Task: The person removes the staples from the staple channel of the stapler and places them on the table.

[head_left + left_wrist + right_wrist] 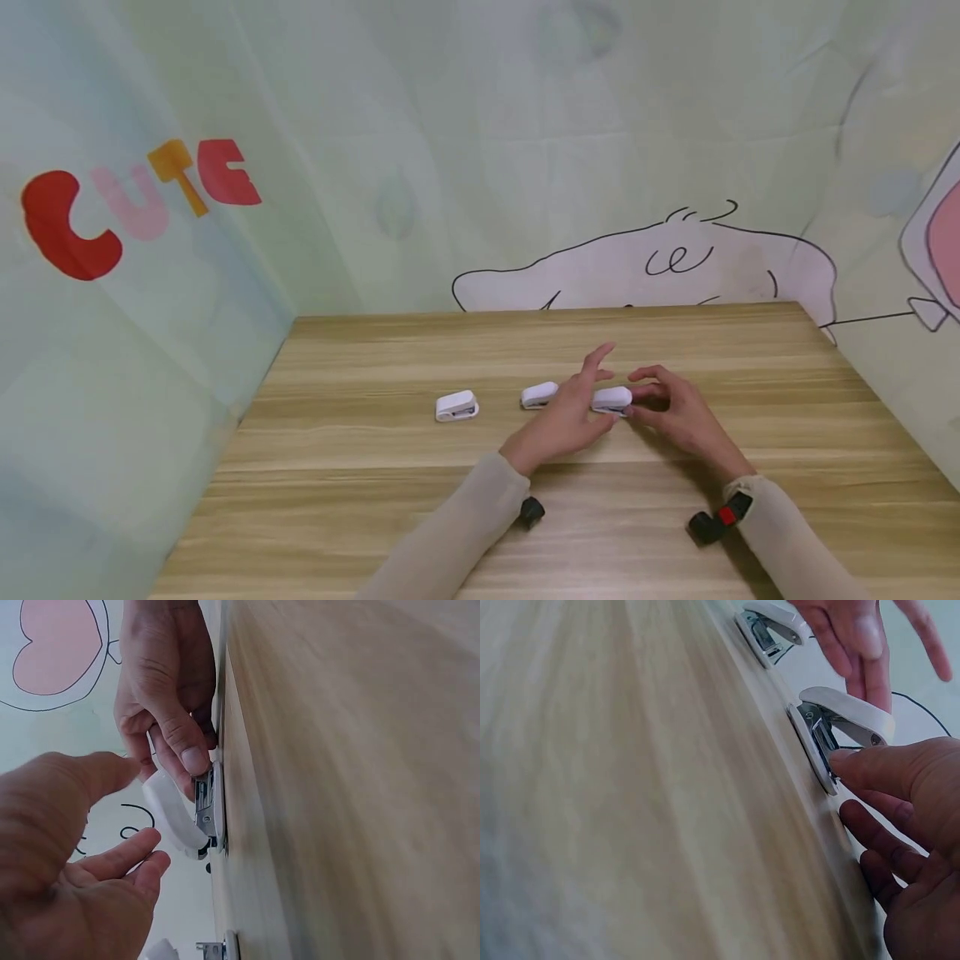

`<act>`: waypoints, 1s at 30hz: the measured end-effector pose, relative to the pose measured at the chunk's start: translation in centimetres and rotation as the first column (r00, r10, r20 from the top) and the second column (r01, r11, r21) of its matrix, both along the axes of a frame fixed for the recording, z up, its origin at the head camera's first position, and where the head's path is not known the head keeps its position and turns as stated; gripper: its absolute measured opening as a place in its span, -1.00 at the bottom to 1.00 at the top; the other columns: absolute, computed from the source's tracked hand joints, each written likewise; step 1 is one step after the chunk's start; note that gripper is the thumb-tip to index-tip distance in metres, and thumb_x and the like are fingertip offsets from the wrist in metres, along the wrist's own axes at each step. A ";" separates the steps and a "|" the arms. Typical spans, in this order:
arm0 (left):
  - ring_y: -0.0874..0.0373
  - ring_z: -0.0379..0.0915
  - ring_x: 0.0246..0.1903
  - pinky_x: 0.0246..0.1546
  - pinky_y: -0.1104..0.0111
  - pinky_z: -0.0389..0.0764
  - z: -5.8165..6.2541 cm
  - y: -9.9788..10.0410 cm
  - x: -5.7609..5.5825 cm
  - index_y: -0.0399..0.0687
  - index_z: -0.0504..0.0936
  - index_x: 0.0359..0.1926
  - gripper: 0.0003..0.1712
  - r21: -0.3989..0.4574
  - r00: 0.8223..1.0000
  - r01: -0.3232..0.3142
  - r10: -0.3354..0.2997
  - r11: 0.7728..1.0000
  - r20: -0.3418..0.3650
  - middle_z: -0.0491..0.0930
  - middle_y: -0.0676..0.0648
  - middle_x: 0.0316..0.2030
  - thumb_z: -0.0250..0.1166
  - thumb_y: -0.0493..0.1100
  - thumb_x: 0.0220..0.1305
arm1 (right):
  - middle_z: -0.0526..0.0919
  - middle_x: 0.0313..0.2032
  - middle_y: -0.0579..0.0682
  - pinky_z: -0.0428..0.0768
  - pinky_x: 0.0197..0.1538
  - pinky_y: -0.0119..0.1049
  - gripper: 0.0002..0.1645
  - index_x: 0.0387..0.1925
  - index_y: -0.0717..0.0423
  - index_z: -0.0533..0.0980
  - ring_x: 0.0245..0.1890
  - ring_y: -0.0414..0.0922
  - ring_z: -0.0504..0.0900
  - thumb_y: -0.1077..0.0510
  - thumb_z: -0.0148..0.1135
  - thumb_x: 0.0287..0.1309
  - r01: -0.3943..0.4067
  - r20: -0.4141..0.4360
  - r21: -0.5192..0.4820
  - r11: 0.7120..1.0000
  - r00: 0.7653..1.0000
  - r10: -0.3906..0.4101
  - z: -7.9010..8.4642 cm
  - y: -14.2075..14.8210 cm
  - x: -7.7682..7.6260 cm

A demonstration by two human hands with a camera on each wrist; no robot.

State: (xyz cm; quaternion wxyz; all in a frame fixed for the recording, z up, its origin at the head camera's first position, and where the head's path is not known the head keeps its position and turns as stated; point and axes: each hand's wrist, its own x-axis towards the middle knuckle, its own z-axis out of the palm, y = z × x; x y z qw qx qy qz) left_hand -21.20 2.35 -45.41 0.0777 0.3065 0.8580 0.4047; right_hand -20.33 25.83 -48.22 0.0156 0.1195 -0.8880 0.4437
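Observation:
Three small white staplers stand in a row on the wooden table. The rightmost stapler (612, 398) lies between the two hands, its top arm raised from the metal magazine in both wrist views. My right hand (684, 417) pinches this stapler's front end, with the thumb (877, 769) against the magazine and the fingers on the far side. My left hand (564, 419) is beside the same stapler, fingers spread and nothing held. Left of that hand is the middle stapler (537, 395), partly covered by it. Farther left sits the third stapler (457, 406).
The wooden table (337, 500) ends at a back edge against a printed cloth backdrop (420, 167). Another cloth wall with coloured letters (71, 225) rises along the left side. Black camera mounts (708, 527) hang at both wrists, close above the tabletop.

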 end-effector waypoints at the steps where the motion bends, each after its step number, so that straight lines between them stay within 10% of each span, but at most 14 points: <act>1: -0.08 0.37 0.55 0.57 -0.08 0.36 0.0 0.3 -0.1 0.42 -0.27 0.72 0.17 -0.004 1.000 -0.005 0.005 1.000 -0.003 0.51 -0.08 0.51 0.38 -0.16 0.48 | 0.88 -0.01 0.08 0.42 0.14 -0.50 -0.43 0.22 0.11 0.53 0.05 -0.27 0.76 0.20 0.57 0.23 0.005 -0.001 -0.002 1.000 1.000 -0.005 0.0 0.1 0.0; 14: -0.05 0.60 0.20 0.39 0.13 0.54 -0.5 2.6 -1.2 0.19 -0.09 0.71 0.04 -0.064 0.992 -0.046 0.038 0.997 -0.120 0.77 -0.08 0.17 0.38 -0.22 0.48 | 0.88 -0.01 0.10 0.37 0.32 -0.05 -0.46 0.20 0.08 0.54 0.19 -0.03 0.74 0.17 0.56 0.24 0.052 0.016 0.003 0.999 0.999 -0.052 -0.8 0.0 -0.2; 22: -0.02 0.60 0.15 0.33 0.16 0.58 0.0 2.4 -1.5 0.24 -0.09 0.71 0.07 -0.077 0.992 -0.062 0.053 0.995 -0.112 0.79 -0.08 0.11 0.39 -0.27 0.46 | 0.88 -0.02 0.08 0.40 0.19 -0.44 -0.45 0.21 0.10 0.55 0.11 -0.11 0.77 0.17 0.56 0.24 0.040 0.008 -0.010 0.999 0.999 -0.040 -0.7 0.0 -0.1; 30: -0.05 0.60 0.19 0.38 0.05 0.56 0.9 0.6 -1.9 0.34 -0.18 0.72 0.14 -0.081 0.989 -0.083 0.072 0.993 -0.126 0.77 -0.07 0.09 0.39 -0.28 0.46 | 0.88 -0.02 0.00 0.43 0.22 -0.30 -0.51 0.18 0.04 0.55 0.04 -0.30 0.75 0.18 0.53 0.28 0.030 0.038 -0.016 0.999 0.999 -0.029 -0.9 0.0 -0.1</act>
